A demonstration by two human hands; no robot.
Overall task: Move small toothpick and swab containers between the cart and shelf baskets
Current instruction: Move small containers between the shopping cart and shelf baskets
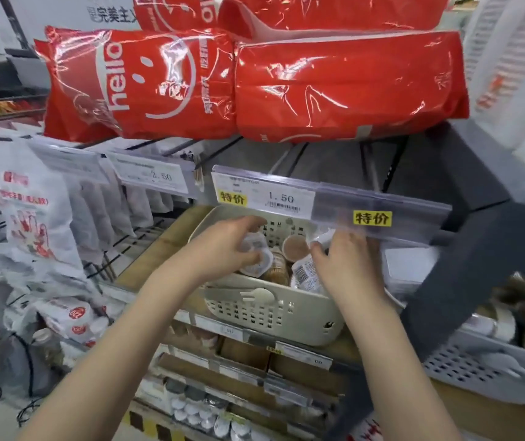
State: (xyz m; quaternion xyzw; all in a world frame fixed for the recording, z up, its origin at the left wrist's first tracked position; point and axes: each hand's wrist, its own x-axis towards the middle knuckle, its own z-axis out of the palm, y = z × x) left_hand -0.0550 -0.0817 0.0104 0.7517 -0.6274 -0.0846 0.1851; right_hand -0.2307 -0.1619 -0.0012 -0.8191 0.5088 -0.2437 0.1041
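A beige perforated basket sits on the wooden shelf and holds several small round containers of toothpicks and swabs. My left hand reaches into it and grips a clear round container with a white lid. My right hand is inside the basket's right side and holds a clear wrapped container with a barcode label. A brown-topped toothpick tub stands between my hands.
A clear price rail with yellow tags juts out just above the basket. Red packs lie on the shelf above. Hanging glove bags fill the left. A grey basket sits at the right, lower shelves below.
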